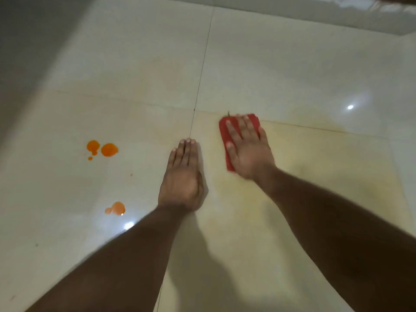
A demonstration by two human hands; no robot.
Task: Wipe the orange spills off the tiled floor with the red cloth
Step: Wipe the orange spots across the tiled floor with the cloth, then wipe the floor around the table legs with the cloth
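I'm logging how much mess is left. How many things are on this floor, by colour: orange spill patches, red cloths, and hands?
Orange spill patches: 2, the upper cluster and the lower patch, besides a tiny speck
Red cloth: 1, under the right hand
Hands: 2, the right hand and the left hand, flat on the tiled floor
Total: 5

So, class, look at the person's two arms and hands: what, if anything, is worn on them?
Nothing visible. The left hand and right hand are bare: no gloves, rings, watch or bracelets show. Both forearms are bare as far as the picture's edge, with no sleeve in view.
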